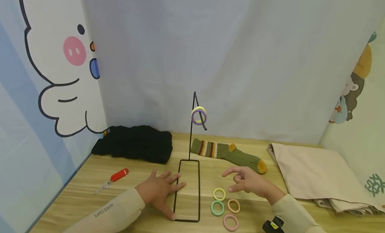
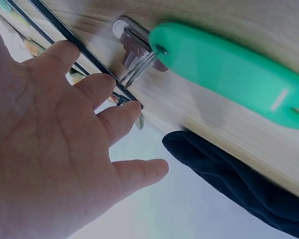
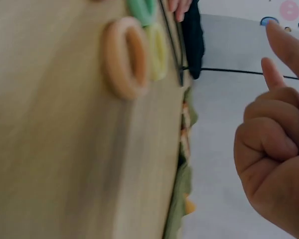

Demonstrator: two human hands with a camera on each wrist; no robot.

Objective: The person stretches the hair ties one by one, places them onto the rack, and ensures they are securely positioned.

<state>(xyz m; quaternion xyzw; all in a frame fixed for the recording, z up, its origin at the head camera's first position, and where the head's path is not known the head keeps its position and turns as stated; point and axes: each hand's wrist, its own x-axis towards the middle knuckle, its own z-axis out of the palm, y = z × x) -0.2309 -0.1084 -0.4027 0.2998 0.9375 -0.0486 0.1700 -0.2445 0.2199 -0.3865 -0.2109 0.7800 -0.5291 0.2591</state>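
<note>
A black wire stand [image 1: 199,189] has a rectangular base lying on the table and an upright rod with a sloping arm. On that arm hang a purple ring [image 1: 193,120] and a yellow ring [image 1: 197,108]. My left hand [image 1: 160,191] rests with spread fingers across the left side of the base. My right hand [image 1: 248,183] hovers to the right of the stand, index finger and thumb apart, other fingers curled, holding nothing. Below it lie another yellow ring [image 1: 214,195], a green ring [image 1: 212,211], an orange ring [image 1: 229,208] and a pink ring [image 1: 225,224].
A key [image 1: 106,185] with a red tag [image 1: 119,175] lies left of my left hand; the tag looks green in the left wrist view. Behind are a folded black cloth [image 1: 135,143] and a striped green sock [image 1: 222,151]. A folded beige cloth [image 1: 312,169] lies at right.
</note>
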